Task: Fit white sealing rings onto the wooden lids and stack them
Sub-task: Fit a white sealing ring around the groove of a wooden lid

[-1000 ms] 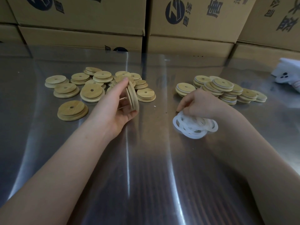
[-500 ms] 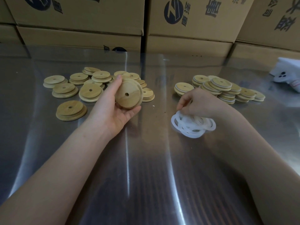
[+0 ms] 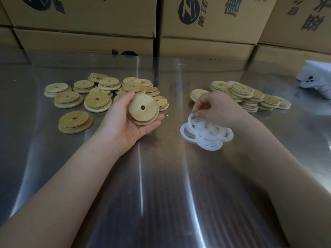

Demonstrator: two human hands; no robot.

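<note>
Left hand (image 3: 123,120) palm up, fingers curled round wooden lid (image 3: 142,109), stepped side up. Right hand (image 3: 217,107) pinches one white sealing ring (image 3: 191,120), lifting its edge off ring pile (image 3: 207,135). Bare lids (image 3: 96,93) far left, ringed lids (image 3: 245,97) far right on steel table (image 3: 161,194).

Left hand (image 3: 123,120), palm up, cradles a round wooden lid with a centre hole (image 3: 142,109), stepped face up. Right hand (image 3: 217,107) pinches one translucent white sealing ring (image 3: 192,122) off the heap of white rings (image 3: 208,136) on the shiny steel table (image 3: 161,194). Bare wooden lids (image 3: 93,94) left; ringed lids in stacks (image 3: 247,97) right. Brown cardboard boxes (image 3: 86,18) behind.
</note>
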